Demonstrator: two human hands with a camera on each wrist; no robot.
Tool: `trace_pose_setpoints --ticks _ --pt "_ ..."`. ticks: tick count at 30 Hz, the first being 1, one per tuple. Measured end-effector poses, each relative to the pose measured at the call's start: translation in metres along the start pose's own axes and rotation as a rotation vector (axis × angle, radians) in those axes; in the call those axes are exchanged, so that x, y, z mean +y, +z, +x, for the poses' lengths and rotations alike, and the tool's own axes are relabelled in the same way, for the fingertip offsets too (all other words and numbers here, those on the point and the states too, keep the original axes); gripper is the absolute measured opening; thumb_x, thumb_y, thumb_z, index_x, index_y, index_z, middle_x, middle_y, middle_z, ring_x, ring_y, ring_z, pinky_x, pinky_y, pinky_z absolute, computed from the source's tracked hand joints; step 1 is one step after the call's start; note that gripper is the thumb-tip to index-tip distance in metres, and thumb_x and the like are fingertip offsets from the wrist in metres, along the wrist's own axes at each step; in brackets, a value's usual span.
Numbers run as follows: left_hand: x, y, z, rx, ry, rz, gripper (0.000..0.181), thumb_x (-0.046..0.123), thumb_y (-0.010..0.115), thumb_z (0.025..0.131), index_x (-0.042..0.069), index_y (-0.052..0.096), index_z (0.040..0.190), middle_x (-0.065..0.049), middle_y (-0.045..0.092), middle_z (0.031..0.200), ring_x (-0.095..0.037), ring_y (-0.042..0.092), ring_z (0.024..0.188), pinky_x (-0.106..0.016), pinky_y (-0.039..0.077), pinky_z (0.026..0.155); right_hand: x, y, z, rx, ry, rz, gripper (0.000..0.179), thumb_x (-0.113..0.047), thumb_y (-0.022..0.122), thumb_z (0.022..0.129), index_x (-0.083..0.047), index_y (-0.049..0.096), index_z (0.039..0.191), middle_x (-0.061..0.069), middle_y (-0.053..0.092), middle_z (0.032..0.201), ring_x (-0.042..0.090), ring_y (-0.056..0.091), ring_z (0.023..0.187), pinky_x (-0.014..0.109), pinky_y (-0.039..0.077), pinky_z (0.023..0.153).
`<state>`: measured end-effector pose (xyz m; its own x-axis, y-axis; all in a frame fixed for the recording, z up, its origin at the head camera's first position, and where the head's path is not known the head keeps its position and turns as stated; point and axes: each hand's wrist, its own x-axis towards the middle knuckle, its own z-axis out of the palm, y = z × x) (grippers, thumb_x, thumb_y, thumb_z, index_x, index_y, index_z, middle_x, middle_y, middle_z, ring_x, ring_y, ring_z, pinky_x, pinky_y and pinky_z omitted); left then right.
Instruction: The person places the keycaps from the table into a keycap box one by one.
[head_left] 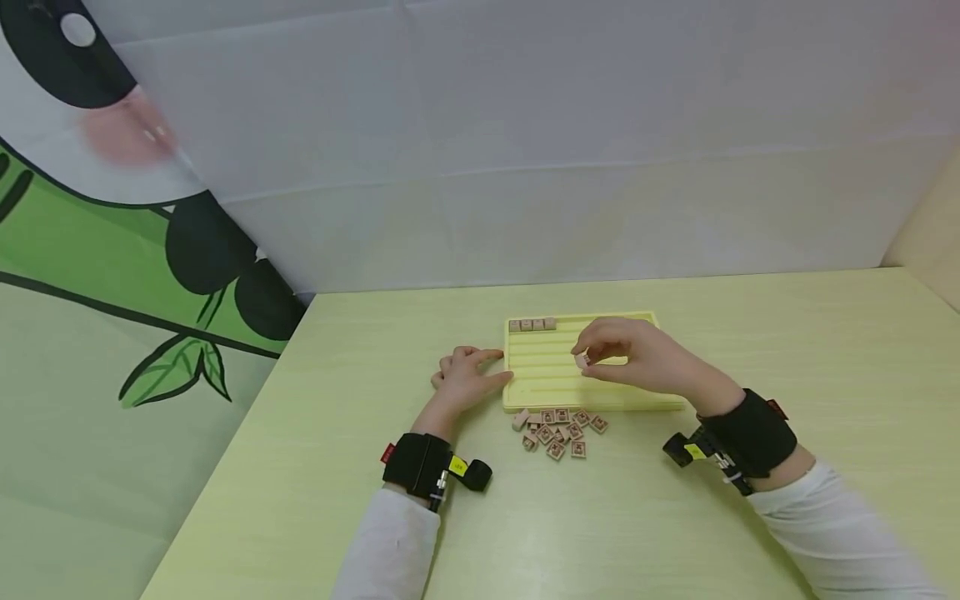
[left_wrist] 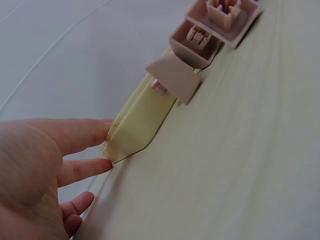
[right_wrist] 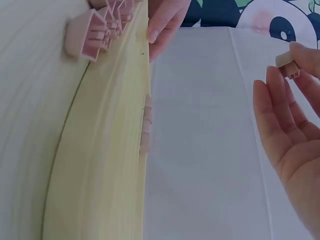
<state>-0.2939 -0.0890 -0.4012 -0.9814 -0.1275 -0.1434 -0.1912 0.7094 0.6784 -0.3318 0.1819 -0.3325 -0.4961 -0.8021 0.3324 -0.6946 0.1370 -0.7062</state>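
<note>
My right hand (head_left: 637, 354) pinches a small pinkish keycap (right_wrist: 287, 65) between thumb and fingertips, above the yellow ridged tray (head_left: 540, 367). The keycap's hollow underside shows in the right wrist view. At the tray's left end, my left hand (head_left: 467, 382) touches the edge with extended thumb and finger; in the left wrist view its fingertips (left_wrist: 102, 165) meet the tray's corner. Several keycaps stand in a row (head_left: 526, 325) along the tray's top-left ridge. A loose heap of keycaps (head_left: 555, 451) lies on the table just in front of the tray, some face up, others tipped over.
The pale wooden table (head_left: 600, 533) carries the tray and keycaps. A whitish cloth backdrop (head_left: 525, 167) rises behind its far edge, with a printed green and black cartoon figure (head_left: 90, 225) at the left. Black straps with small cameras circle both wrists.
</note>
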Motion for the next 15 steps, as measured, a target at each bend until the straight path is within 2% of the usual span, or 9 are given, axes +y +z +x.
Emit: trace_pose_setpoints --ticks 4,8,15 --pt "-0.0001 0.0021 0.0004 -0.008 0.005 0.003 0.051 0.043 0.067 0.084 0.021 0.059 0.129 -0.017 0.037 0.139 -0.038 0.023 0.127 -0.056 0.013 0.098 -0.0007 0.0012 -0.001 0.033 0.082 0.128 0.02 0.001 0.062 0.088 0.0 0.059 0.108 0.009 0.059 0.1 0.008 0.061 0.09 0.025 0.052 0.081" --pt "-0.0002 0.0026 0.0014 -0.01 0.009 0.025 0.051 0.044 0.066 0.084 0.022 0.058 0.13 -0.017 0.037 0.139 -0.037 0.024 0.126 -0.056 0.014 0.098 0.0004 0.0011 -0.0023 0.056 0.161 0.222 0.025 0.0 0.061 0.089 0.004 0.055 0.114 0.015 0.056 0.106 0.006 0.061 0.095 0.025 0.052 0.081" --pt "-0.0035 0.0023 0.004 -0.007 0.01 0.029 0.052 0.044 0.065 0.084 0.022 0.058 0.131 -0.017 0.036 0.14 -0.038 0.023 0.126 -0.055 0.014 0.098 0.0008 -0.0012 -0.0016 0.103 0.184 0.178 0.037 0.0 0.06 0.09 0.005 0.054 0.126 0.016 0.054 0.113 0.006 0.059 0.092 0.021 0.051 0.081"
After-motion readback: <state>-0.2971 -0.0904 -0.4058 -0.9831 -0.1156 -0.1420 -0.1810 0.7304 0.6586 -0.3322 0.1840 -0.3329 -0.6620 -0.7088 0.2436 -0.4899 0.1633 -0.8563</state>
